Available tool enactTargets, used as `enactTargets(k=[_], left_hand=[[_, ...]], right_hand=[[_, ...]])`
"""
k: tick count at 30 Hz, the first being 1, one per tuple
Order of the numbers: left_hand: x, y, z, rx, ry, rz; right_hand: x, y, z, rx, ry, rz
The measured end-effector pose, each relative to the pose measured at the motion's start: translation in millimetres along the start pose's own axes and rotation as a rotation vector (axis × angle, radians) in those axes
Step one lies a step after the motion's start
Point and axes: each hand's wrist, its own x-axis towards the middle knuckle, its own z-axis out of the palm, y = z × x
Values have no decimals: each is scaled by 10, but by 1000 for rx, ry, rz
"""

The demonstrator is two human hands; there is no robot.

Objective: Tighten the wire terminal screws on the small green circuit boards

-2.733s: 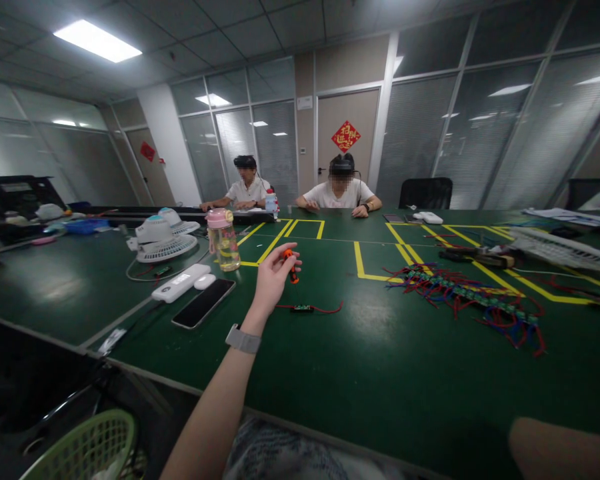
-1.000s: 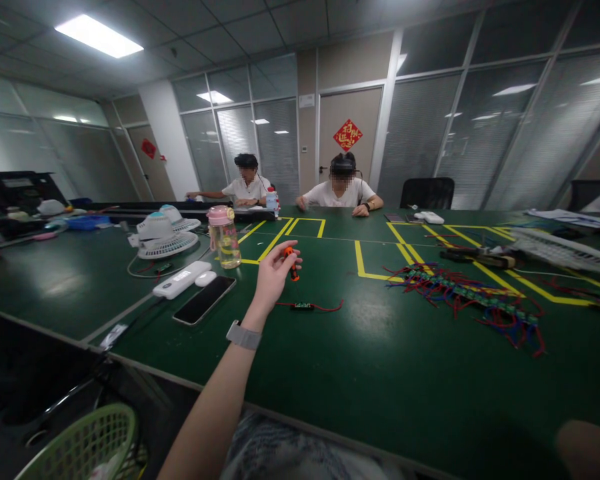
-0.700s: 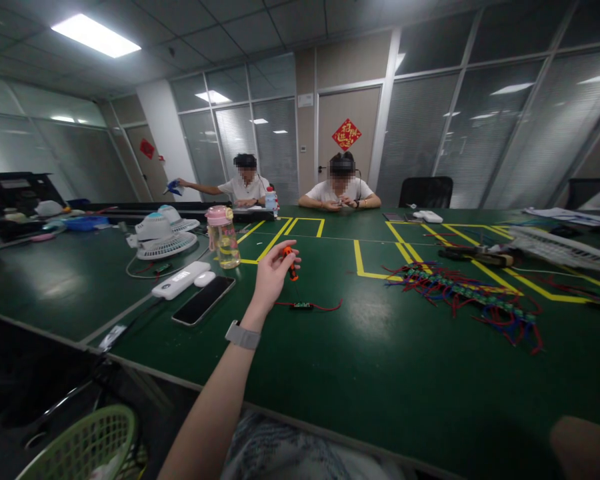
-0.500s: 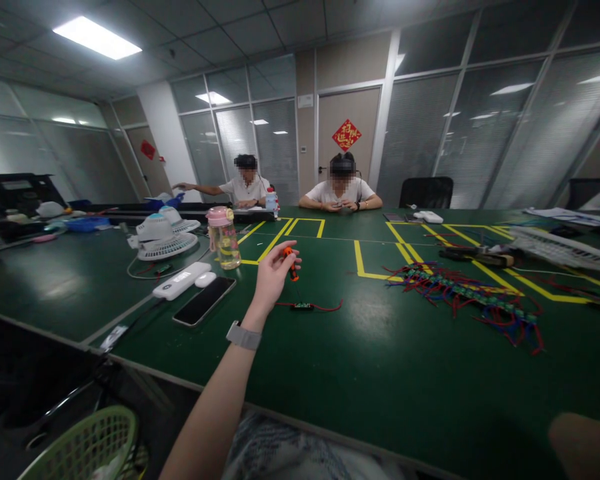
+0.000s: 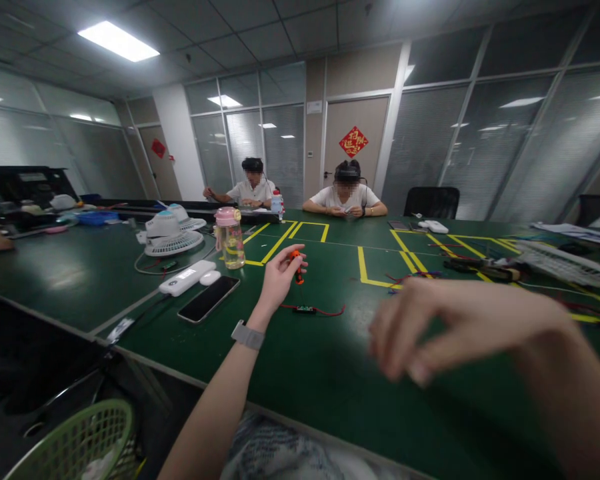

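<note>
My left hand [image 5: 280, 272] is closed around an upright screwdriver [image 5: 298, 269] with an orange and black handle. Its thin shaft points down at a small green circuit board [image 5: 305, 309] with red wires; whether the tip touches cannot be made out. Blurred by motion, my right hand [image 5: 430, 330] hangs over the table at the right. Its fingers are loosely bent, the thumb stands apart from them, and no object shows in it. Behind it lies a row of wired circuit boards, mostly hidden by the hand and forearm.
Left of my hand are a phone [image 5: 209, 300], a white power strip [image 5: 187, 279], a pink-lidded bottle [image 5: 231, 240] and white fans [image 5: 167, 237]. Pliers [image 5: 483, 269] and a white grille [image 5: 565, 263] lie right. Two people sit opposite. A green basket [image 5: 80, 433] stands below the table's edge.
My right hand has come in from the lower right, over the table and in front of the wired boards. My left hand still holds the screwdriver above the board. The view has shifted slightly.
</note>
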Motion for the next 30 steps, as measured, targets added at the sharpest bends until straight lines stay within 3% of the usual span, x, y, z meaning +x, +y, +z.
enactTargets(k=[2,4,6,9,12,19,21,25,27,30], left_hand=[[-5,5,1,1,-28,4],[-8,8,1,-18,-59,-2],[-9,11,-1,-51,-87,-3],[-13,16,1,-82,-131,1],[-22,8,23,-39,-137,19],[-48,-14,84,346,83,239],[-45,-9,77,353,74,262],[-28,-24,60,121,-74,125],[-27,-38,60,139,-45,114],[-33,-44,63,322,90,209]], right_hand=[[300,144,105,-31,-17,103],[591,396,346,-93,193,165],[792,685,666,-65,219,192],[895,1021,1100,-90,272,180],[878,1178,1317,-102,368,160],[875,1265,1319,-10,399,138],[876,1269,1315,-9,398,136],[871,1262,1318,-30,385,141],[869,1260,1317,-41,381,142],[869,1259,1312,-45,377,140]])
